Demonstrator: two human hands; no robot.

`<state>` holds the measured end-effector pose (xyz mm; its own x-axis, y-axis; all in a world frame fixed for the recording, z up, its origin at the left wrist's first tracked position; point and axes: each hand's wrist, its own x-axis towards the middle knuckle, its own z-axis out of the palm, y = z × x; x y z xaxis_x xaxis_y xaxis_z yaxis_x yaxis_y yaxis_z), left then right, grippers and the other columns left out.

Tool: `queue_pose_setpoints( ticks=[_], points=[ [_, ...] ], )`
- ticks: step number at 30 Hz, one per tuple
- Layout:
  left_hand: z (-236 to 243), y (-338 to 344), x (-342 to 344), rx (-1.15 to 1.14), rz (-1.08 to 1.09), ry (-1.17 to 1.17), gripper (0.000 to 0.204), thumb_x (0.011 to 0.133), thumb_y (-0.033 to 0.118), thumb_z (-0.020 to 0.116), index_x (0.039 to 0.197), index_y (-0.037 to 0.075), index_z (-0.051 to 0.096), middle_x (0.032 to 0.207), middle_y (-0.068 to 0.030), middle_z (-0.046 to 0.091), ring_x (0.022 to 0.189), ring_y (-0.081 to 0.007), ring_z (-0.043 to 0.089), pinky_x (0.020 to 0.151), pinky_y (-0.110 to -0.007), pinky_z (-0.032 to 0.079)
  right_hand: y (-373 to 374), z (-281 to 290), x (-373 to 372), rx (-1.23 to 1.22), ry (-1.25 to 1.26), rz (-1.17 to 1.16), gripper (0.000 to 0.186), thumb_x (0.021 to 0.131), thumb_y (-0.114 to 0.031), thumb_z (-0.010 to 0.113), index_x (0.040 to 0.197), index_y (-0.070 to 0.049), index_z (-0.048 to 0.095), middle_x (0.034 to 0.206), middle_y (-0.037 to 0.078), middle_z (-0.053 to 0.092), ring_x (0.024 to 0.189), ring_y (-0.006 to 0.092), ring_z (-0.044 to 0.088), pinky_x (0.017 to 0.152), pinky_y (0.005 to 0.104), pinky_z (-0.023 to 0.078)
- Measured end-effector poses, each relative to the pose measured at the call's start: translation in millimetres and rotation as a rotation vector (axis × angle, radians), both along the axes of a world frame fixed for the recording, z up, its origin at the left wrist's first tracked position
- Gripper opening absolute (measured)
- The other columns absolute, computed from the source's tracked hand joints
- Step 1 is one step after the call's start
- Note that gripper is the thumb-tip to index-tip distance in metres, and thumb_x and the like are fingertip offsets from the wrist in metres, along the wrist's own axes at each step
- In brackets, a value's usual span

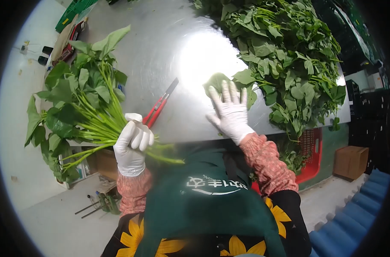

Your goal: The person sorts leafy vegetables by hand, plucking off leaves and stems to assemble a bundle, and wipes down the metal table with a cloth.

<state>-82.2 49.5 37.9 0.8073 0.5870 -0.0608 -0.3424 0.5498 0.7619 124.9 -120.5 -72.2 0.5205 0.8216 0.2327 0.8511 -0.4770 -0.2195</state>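
Left hand (134,139), white-gloved: grip clamped on a bunch of leafy green stems (101,118), leaves fanning out to the left, stem ends jutting from the right side of the fist at the near edge of the bench (143,47). Right hand (230,110), white-gloved: fingers apart and nothing clamped, palm down at the middle of the bench over a loose green leaf (213,83); whether it presses on the leaf cannot be told. Heap of leafy greens (289,64): loose, over the right part of the bench, just beside the right hand. Cutter (160,104): one, red-handled, blade out and pointing away from the person, handle end partly behind the left hand, contact unclear. Red crate (317,150): below the bench at right, greens near it. Step in hand, by judgement: gathering or tidying stems into the held bunch. Next move, by judgement: calls for the left grip to keep the stems together while the right fingers close on the loose leaf or a stem from the heap
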Motion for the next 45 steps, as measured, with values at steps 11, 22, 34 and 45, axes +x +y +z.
queue_pose_setpoints(
  ticks=[11,22,34,45],
  points=[
    [-11.1,57.4,-24.0,0.008,0.130,0.468,0.021,0.092,0.016,0.055,0.105,-0.001,0.060,0.053,0.0079,0.030,0.045,-0.0059,0.030,0.049,-0.024,0.028,48.4,24.4,34.6,0.549,0.105,0.063,0.030,0.077,0.004,0.062,0.100,-0.013,0.068,0.088,0.008,0.064,0.081,0.0257,0.059,0.069,0.0324,0.050],
    [-80.8,65.7,-11.5,1.470,0.005,1.175,0.026,0.079,0.032,0.063,0.088,0.008,0.064,0.070,-0.0153,0.065,0.067,-0.0351,0.064,0.063,-0.043,0.051,97.4,34.6,36.6,0.765,0.379,0.051,0.026,0.082,0.004,0.063,0.107,-0.004,0.065,0.096,0.011,0.064,0.090,0.0196,0.061,0.077,0.0300,0.050],
    [-84.3,100.7,-107.7,0.495,0.287,0.948,0.020,0.089,0.018,0.064,0.102,0.003,0.064,0.094,-0.0023,0.067,0.080,-0.0132,0.063,0.076,-0.027,0.051,103.4,-12.8,-94.2,-0.104,0.572,0.672,0.029,0.085,-0.007,0.050,0.113,-0.002,0.055,0.086,0.016,0.057,0.078,0.0337,0.057,0.066,0.0409,0.049],
    [-10.6,75.5,-92.9,0.346,0.584,0.890,0.019,0.077,0.010,0.069,0.093,0.002,0.063,0.066,0.0013,0.054,0.050,-0.0068,0.042,0.047,-0.022,0.030,206.7,38.2,-36.9,0.266,0.484,0.121,0.019,0.090,-0.013,0.049,0.097,-0.001,0.061,0.100,0.020,0.059,0.100,0.0326,0.056,0.086,0.0399,0.047]
  ],
)
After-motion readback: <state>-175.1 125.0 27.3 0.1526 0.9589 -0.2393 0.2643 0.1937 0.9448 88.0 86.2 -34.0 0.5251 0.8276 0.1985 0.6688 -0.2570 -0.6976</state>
